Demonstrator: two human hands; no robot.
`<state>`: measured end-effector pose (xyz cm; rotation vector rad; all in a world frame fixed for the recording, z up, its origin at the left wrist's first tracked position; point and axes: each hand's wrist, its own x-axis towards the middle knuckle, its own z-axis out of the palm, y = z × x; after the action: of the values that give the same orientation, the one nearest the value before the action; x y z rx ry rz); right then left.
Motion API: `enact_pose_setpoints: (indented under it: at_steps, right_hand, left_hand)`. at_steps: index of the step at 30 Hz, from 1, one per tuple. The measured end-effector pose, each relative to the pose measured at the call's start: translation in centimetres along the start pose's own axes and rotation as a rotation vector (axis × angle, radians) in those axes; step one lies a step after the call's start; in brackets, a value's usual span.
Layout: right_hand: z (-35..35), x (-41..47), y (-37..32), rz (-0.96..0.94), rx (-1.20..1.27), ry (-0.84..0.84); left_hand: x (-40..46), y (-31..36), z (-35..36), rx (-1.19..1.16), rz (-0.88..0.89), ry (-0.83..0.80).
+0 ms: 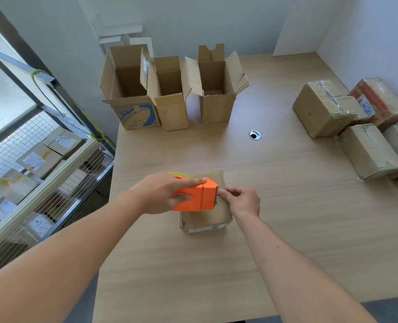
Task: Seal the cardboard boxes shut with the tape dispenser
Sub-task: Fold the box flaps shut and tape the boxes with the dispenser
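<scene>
left hand (163, 193) gripping tape dispenser (197, 197); right hand (241, 200) pinching tape end at its mouth; anchor tape on small box (208, 215), pull taut along seam

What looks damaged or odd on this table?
The rightmost open box at the far edge has a creased, torn right flap. The small box under the orange tape dispenser has a scuffed near-left corner.

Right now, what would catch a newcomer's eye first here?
The bright orange tape dispenser, gripped by the left hand over a small closed box near the table's front, while the right hand pinches at its front edge. Behind stand three open boxes; sealed boxes pile at the right.
</scene>
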<state>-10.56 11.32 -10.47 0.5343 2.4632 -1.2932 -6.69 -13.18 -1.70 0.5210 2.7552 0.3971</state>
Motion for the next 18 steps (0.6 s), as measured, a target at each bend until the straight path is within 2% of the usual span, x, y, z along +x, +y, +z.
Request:
enact_pose_setpoints:
  at_steps: [5, 8, 14, 18]
  right_hand:
    - [1.3, -0.5, -0.9, 0.01, -0.033, 0.004]
    - [1.6, -0.9, -1.4, 0.028, -0.058, 0.012]
    - [0.6, -0.9, -1.7, 0.093, -0.095, 0.086]
    - [0.9, -1.3, -1.8, 0.045, -0.1, 0.066]
  left_hand:
    - [-0.3, -1.5, -1.0, -0.104, -0.077, 0.013]
    - [-0.6, -1.8, -1.1, -0.121, -0.066, -0.005]
    - [-3.1, -2.7, -1.2, 0.156, -0.04, 0.133]
    - [-5.9, -5.4, -0.3, -0.037, -0.094, 0.101]
